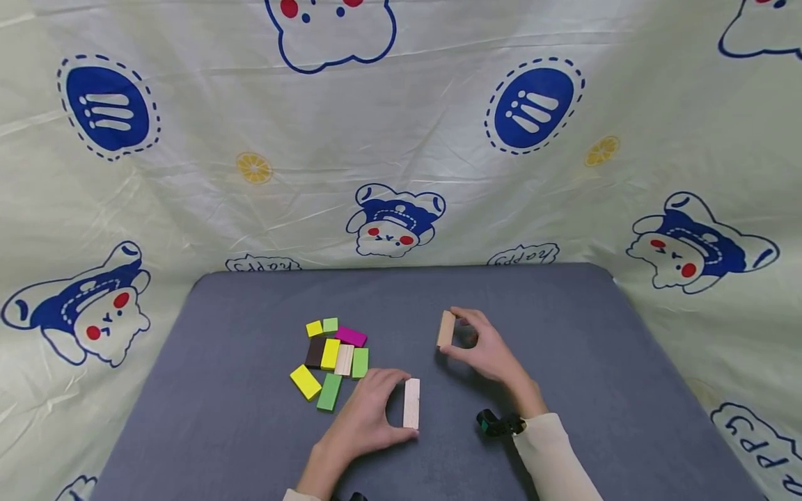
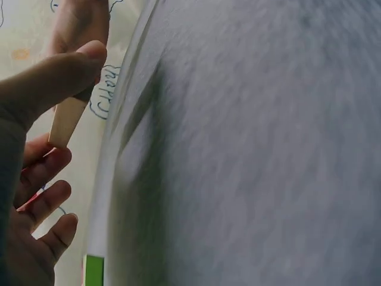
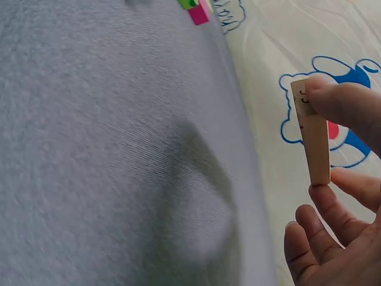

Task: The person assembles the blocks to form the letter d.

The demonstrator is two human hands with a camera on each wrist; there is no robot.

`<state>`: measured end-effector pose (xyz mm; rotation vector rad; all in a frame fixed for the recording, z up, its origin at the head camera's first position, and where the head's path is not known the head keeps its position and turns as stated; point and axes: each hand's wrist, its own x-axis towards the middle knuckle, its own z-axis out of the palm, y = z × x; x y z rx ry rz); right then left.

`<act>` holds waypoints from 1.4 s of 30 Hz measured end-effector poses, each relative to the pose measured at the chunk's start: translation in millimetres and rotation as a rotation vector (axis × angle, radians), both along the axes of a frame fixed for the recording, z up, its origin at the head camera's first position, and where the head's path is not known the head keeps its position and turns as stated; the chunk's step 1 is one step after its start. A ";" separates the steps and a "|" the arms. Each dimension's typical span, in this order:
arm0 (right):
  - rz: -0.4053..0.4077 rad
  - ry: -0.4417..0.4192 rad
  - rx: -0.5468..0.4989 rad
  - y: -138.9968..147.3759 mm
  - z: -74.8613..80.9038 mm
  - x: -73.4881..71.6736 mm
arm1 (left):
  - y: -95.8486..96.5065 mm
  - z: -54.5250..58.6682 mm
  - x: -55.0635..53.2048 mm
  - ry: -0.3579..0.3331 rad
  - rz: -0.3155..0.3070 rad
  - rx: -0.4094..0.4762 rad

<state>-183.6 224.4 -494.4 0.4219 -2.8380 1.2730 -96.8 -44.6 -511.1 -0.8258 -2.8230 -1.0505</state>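
Observation:
My left hand (image 1: pixel 370 414) pinches a pale wooden block (image 1: pixel 411 403) by its two ends, between thumb and fingers, above the table. Farther back and to the right, my right hand (image 1: pixel 485 348) grips a tan wooden block (image 1: pixel 445 329) the same way, end to end. In the right wrist view small dark marks show near the thumb on this tan block (image 3: pixel 315 137). The left wrist view has the left hand's block (image 2: pixel 68 119) partly hidden behind the thumb. Both blocks are held off the surface, with shadows on the cloth below.
Left of the hands lies a loose group of flat blocks: yellow (image 1: pixel 305 383), green (image 1: pixel 329 392), dark brown (image 1: pixel 315 352), magenta (image 1: pixel 351 337) and plain wood (image 1: pixel 344 360) among them. They rest on a grey cloth-covered table (image 1: pixel 238 417). A printed curtain (image 1: pixel 438 139) hangs behind.

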 end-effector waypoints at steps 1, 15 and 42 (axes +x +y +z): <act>-0.012 -0.003 -0.001 1.2 1.0 -0.1 | 2.3 -0.8 -0.1 0.008 0.005 -0.007; 0.001 0.031 -0.005 18.2 7.6 -2.4 | 31.5 -10.1 -4.8 0.044 0.068 -0.095; -0.006 0.051 -0.021 22.8 8.6 -7.4 | 67.1 -10.0 -19.7 -0.012 0.115 -0.132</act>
